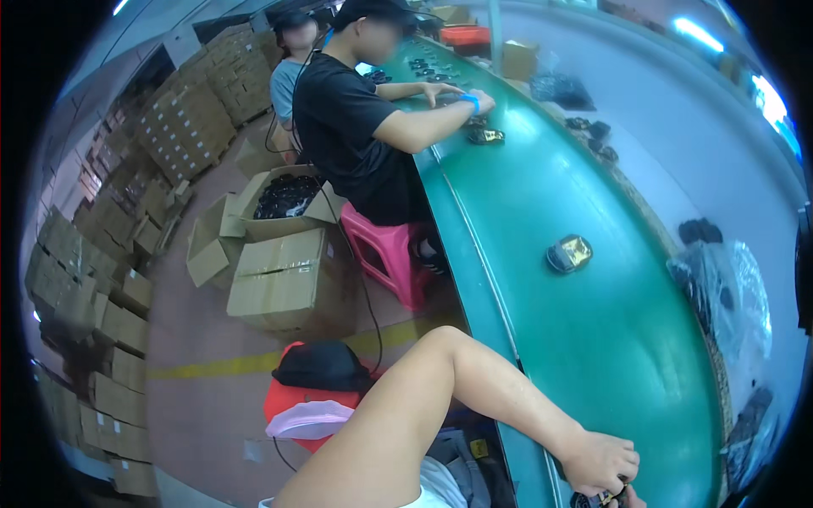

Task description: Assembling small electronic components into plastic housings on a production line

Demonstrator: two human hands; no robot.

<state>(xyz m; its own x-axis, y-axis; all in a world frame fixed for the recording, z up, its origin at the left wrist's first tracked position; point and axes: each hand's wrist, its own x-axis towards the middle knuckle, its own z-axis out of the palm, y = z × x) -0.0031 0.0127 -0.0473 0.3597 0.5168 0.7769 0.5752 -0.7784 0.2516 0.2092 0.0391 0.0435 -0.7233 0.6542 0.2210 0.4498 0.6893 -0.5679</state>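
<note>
At the lower right, my left hand is closed with its fingers bent down onto a small black-and-gold part, at the near end of the green conveyor belt. Of my right hand only a little shows at the lower edge, its fingers against the same part. The frame's edge and my fingers hide most of this piece. Farther up the belt lies a rounded black part with a shiny gold top, apart from both hands.
A co-worker in black handles parts farther along the belt, with another person behind. Clear plastic bags line the right side. On the left stand a pink stool, a closed carton, an open carton of black parts and stacked boxes.
</note>
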